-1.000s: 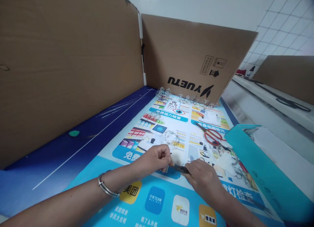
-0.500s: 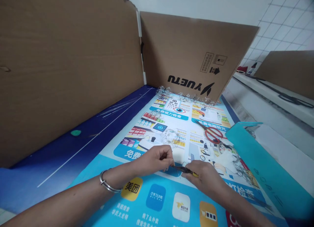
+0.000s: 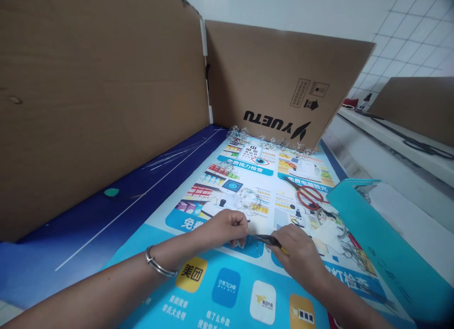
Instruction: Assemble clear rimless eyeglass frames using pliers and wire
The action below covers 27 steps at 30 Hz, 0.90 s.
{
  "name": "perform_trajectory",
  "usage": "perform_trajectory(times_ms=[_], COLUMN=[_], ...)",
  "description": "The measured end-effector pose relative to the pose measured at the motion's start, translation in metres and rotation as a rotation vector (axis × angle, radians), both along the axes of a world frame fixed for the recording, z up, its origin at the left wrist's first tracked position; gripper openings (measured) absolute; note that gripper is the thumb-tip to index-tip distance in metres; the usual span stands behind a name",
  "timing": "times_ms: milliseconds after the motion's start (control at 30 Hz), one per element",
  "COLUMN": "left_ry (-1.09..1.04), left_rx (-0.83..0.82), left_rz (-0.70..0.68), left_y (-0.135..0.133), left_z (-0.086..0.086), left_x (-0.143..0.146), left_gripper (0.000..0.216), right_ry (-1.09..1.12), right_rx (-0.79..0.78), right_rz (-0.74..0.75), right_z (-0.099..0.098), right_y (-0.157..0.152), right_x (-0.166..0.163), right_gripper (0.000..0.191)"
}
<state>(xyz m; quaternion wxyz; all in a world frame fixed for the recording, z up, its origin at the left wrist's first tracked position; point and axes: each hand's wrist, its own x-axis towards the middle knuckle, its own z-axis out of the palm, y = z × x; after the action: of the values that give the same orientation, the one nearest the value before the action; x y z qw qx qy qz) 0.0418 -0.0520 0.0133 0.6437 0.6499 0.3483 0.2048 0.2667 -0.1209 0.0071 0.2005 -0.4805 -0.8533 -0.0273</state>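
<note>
My left hand (image 3: 229,227) is closed in a pinch at the middle of the printed sheet, with a silver bangle (image 3: 159,265) on its wrist. Something small and pale shows under its fingers, too small to name; it may be wire. In my right hand (image 3: 298,248) is a pair of pliers (image 3: 266,239) with dark jaws and a bit of yellow handle showing. The jaw tips point left, close to my left fingertips. Just below the jaws hangs a thin curved wire. A loose tangle of thin wire (image 3: 251,201) lies beyond my hands.
Red-handled scissors (image 3: 310,196) lie on the printed sheet (image 3: 198,300). To the right stands a teal box (image 3: 383,239), with wire pieces (image 3: 354,253) beside it. More wire tangles (image 3: 271,142) line the foot of the back cardboard panel (image 3: 283,68). Another cardboard panel (image 3: 99,92) rises at left.
The pliers have shifted slightly right and turned a little, their tips drawing back from my left fingers. My left hand has barely moved.
</note>
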Motion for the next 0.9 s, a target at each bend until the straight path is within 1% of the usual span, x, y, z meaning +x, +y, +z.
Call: perform_trajectory(times_ms=[133,267,367,667,900], left_ry=[-0.029,-0.045,-0.057,-0.121,-0.138], left_rx=[-0.143,-0.203,-0.229,-0.267,-0.275], left_rz=[0.076,0.125,0.134,0.159,0.180], left_y=[-0.002,-0.006,-0.009,-0.010,-0.010], left_z=[0.002,0.000,-0.002,-0.005,-0.008], left_x=[0.001,0.002,0.003,0.004,0.004], left_gripper=[0.017,0.018,0.020,0.023,0.023], right_ry=[-0.124,-0.282,-0.357,-0.415,-0.443], right_rx=[0.190,0.357,0.425,0.476,0.472], right_rz=[0.057,0.104,0.114,0.130,0.122], right_z=[0.004,0.008,0.011,0.015,0.019], right_y=[-0.001,-0.004,-0.006,-0.008,-0.008], right_x=[-0.002,-0.006,-0.008,-0.010,-0.014], right_gripper=[0.014,0.020,0.022,0.022,0.021])
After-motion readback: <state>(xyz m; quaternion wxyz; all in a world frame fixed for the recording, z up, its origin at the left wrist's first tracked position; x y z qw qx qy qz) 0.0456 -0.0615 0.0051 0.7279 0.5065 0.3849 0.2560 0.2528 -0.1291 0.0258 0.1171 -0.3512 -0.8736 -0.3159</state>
